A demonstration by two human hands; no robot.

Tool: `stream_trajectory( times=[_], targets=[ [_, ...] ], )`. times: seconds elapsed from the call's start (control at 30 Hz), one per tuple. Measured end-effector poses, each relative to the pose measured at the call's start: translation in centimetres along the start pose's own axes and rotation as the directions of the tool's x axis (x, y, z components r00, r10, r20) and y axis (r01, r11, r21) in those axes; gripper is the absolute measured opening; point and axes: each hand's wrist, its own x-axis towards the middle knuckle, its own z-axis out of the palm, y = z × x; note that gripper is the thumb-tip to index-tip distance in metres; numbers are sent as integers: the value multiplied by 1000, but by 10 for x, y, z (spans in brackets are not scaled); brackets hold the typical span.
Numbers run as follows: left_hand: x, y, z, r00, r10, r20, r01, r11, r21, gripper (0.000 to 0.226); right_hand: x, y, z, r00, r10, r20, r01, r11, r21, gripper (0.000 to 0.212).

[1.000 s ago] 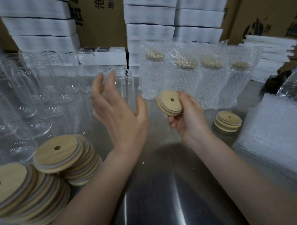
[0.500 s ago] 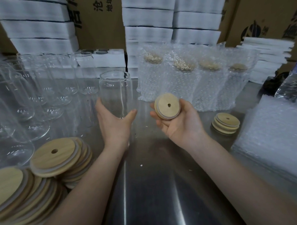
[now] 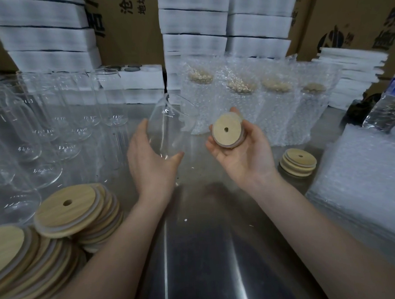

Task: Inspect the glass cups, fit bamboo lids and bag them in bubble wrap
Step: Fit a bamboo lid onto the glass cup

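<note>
Centre: left hand (image 3: pixel 152 164) gripping a tilted glass cup (image 3: pixel 169 125) just above the table (image 3: pixel 195 250). Beside it, right hand (image 3: pixel 239 152) palm up, fingers curled round a bamboo lid (image 3: pixel 227 131) with 1 centre hole. Behind: 4 bagged cups (image 3: pixel 246 103) upright in bubble wrap. Left: bare cups (image 3: pixel 45 123) and a lid pile (image 3: pixel 68 209). Right: small lid stack (image 3: pixel 297 162) and bubble-wrap bags (image 3: pixel 361 177). Rear: cardboard box (image 3: pixel 125 28) printed "地址", other characters cropped.
</note>
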Motion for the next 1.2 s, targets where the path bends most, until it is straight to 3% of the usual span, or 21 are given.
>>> stream_trajectory(
  times=[0.13, 0.23, 0.33, 0.57, 1.2],
  targets=[
    [-5, 9, -2, 986, 158, 45, -163, 976, 147, 90, -1, 0, 0, 974, -220, 55, 227, 938, -262, 30],
    [-11, 16, -2, 967, 233, 100, -250, 946, 206, 90, -3, 3, -1, 933, -330, 144, 357, 796, -489, 34],
    [-16, 21, -3, 948, 286, 139, -311, 922, 229, 91, -6, 5, -2, 907, -375, 189, 410, 691, -595, 40],
    [-21, 25, -3, 940, 301, 159, -335, 904, 267, 91, -10, 5, 0, 875, -420, 242, 461, 567, -683, 40],
    [-25, 26, -1, 948, 294, 121, -316, 915, 252, 90, -15, 6, 2, 873, -384, 302, 470, 493, -732, 39]
  ],
)
